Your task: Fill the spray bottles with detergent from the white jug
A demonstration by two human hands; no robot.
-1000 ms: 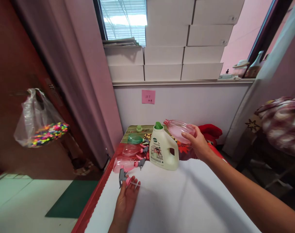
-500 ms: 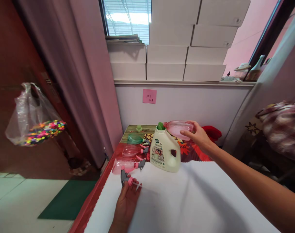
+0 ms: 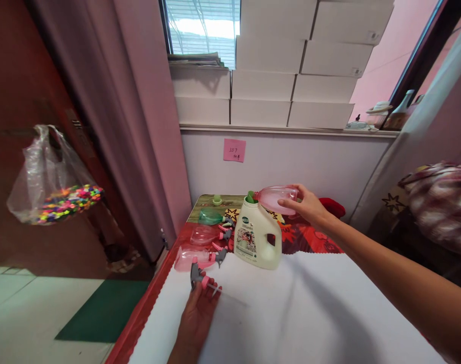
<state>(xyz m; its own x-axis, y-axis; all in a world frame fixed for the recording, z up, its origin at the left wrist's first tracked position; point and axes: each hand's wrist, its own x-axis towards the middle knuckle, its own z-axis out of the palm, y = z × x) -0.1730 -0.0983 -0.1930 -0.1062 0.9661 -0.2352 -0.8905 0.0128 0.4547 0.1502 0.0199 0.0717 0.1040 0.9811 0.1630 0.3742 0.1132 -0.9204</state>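
My right hand [image 3: 301, 205] grips the base end of a pink transparent bottle [image 3: 272, 198], tilted nearly sideways with its neck at the green spout [image 3: 250, 196] of a cream jug [image 3: 257, 235]. The jug stands upright on the table. In my left hand [image 3: 202, 303] is a grey and pink spray head [image 3: 199, 277], its thin tube pointing right. Left of the jug lie a green spray bottle [image 3: 211, 217], a pink spray bottle [image 3: 205, 235] and a nearer pink one [image 3: 192, 259], all on their sides.
A white sheet [image 3: 253, 313] covers the table's front part. A light green cap [image 3: 217, 199] sits at the back left, and a red object [image 3: 332, 207] at the back right. White boxes [image 3: 264, 83] are stacked on the ledge behind. A bag of colourful pieces [image 3: 69, 199] hangs at the left.
The pink bottle in my right hand has tilted a little more, its base end rising slightly. My left hand has barely moved with the spray head.
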